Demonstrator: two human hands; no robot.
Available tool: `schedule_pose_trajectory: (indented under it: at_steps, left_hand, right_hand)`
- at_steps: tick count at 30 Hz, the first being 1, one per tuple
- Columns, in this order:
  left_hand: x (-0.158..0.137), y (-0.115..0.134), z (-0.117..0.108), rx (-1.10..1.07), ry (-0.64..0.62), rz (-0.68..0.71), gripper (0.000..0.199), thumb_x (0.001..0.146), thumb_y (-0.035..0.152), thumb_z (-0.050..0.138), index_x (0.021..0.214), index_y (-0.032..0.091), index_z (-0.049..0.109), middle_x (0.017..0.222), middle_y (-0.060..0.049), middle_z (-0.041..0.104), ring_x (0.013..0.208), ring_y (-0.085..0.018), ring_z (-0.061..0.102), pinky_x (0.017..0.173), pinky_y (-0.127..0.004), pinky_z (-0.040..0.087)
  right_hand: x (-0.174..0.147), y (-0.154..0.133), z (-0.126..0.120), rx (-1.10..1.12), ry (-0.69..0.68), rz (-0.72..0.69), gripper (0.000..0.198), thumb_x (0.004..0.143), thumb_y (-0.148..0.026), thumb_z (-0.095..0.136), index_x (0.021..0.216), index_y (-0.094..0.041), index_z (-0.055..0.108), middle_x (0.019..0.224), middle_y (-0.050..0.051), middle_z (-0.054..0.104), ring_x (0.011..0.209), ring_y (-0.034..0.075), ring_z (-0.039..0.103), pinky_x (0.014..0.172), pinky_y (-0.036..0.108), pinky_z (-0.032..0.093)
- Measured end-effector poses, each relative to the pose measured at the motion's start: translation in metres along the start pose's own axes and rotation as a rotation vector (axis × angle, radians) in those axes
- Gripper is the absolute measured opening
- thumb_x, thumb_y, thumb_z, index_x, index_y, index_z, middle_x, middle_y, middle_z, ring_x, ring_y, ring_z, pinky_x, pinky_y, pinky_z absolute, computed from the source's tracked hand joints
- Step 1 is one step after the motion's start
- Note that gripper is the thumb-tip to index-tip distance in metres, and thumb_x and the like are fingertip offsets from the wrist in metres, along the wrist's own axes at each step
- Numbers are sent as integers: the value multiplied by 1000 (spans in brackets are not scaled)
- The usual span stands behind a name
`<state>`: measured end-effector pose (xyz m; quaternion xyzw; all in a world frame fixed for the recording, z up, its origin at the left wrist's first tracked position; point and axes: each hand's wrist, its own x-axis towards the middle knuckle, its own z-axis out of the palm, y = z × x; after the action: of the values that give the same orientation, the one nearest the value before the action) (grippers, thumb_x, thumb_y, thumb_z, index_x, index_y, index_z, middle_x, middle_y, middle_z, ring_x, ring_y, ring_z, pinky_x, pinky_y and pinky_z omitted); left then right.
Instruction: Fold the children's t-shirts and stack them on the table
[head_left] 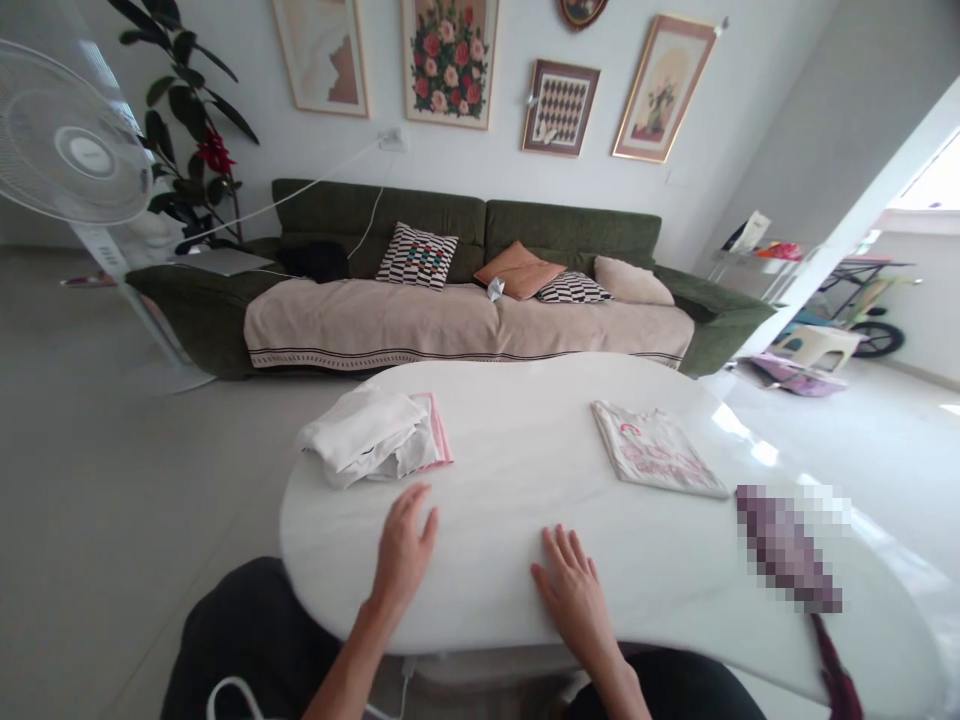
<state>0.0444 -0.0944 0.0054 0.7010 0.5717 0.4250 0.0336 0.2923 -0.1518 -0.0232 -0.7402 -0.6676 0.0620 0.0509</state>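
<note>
My left hand point(406, 545) is held over the near left part of the white table point(510, 430), thumb apart from the fingers and nothing in it. Just beyond it lies a loose heap of white cloth point(367, 430) with a pink edge. My right hand point(571, 583) rests palm down near the table's front edge, fingers stretched out. Farther off to the right is a flat folded white garment point(660, 450) with a pink print. Neither hand touches the cloth.
At the right a blurred purple thing point(787, 550) lies on the table, a dark red strip point(834, 665) hanging below it. Behind the table stands a green sofa point(570, 230) with cushions. A white fan point(86, 150) is at the left. A white cable point(240, 690) shows near my legs.
</note>
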Motion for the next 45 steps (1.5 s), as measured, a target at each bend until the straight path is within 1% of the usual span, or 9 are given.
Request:
schedule_pose_trajectory:
  at_steps: [4, 10, 17, 24, 27, 31, 36, 42, 45]
  left_hand:
    - [65, -20, -36, 160, 316, -310, 35, 80, 25, 43, 111, 13, 53, 120, -16, 49, 116, -32, 38, 96, -53, 27]
    - [97, -45, -50, 3, 287, -714, 23, 71, 20, 54, 93, 11, 58, 115, -21, 50, 115, -42, 33, 88, -63, 19]
    - [97, -1, -30, -436, 129, -486, 43, 84, 47, 31, 91, 12, 55, 87, -3, 60, 88, -19, 57, 74, -29, 45]
    - [-47, 62, 15, -663, -223, -290, 26, 77, 40, 50, 87, 18, 61, 90, -7, 64, 86, -19, 60, 78, -34, 49]
    - [-79, 63, 8, -438, -431, 25, 18, 80, 27, 49, 90, 25, 63, 104, -5, 61, 103, -19, 53, 91, -35, 43]
    - [-75, 57, 0, -382, -468, 50, 21, 84, 26, 43, 85, 24, 63, 99, -4, 63, 97, -17, 56, 88, -31, 45]
    - [-73, 54, 5, -458, -455, -39, 23, 85, 28, 40, 84, 21, 62, 91, -6, 63, 91, -18, 57, 85, -32, 46]
    - [-79, 51, 8, -450, -442, -27, 20, 82, 23, 41, 80, 21, 61, 88, -4, 62, 88, -17, 57, 85, -33, 45]
    - [-76, 51, 7, -460, -437, -17, 19, 82, 23, 42, 79, 21, 61, 86, -4, 62, 86, -17, 58, 83, -31, 46]
  right_hand:
    - [-10, -4, -1, 27, 0, 15, 53, 88, -37, 28, 136, -17, 30, 142, 7, 26, 133, 23, 13, 102, 42, 25]
    - [-7, -1, -7, 53, -13, 0, 53, 86, -35, 30, 137, -17, 28, 143, 7, 25, 133, 22, 11, 102, 41, 25]
    - [-8, -3, -7, 61, -20, 16, 54, 86, -34, 31, 137, -16, 28, 143, 8, 24, 133, 23, 10, 102, 42, 23]
    - [-10, 2, -6, 115, -6, -9, 53, 87, -34, 31, 137, -17, 28, 144, 6, 23, 133, 22, 10, 103, 40, 22]
    - [-9, 1, -7, 128, -6, 6, 53, 85, -33, 34, 136, -18, 30, 144, 7, 23, 133, 23, 11, 102, 42, 24]
    - [-9, -16, -10, 196, 91, 29, 45, 85, -32, 36, 128, -20, 43, 137, 11, 36, 130, 25, 24, 97, 44, 31]
    - [-3, -63, -21, 319, 267, -212, 43, 82, -22, 39, 125, -20, 45, 132, 10, 42, 124, 21, 34, 97, 36, 35]
    - [28, -115, -43, 229, 139, -294, 75, 69, -19, 57, 135, -34, 25, 147, 3, 9, 133, 30, 6, 100, 52, 20]
    - [45, -127, -42, 379, 63, -299, 52, 62, -18, 63, 112, -30, 54, 139, 4, 32, 128, 32, 19, 97, 54, 18]
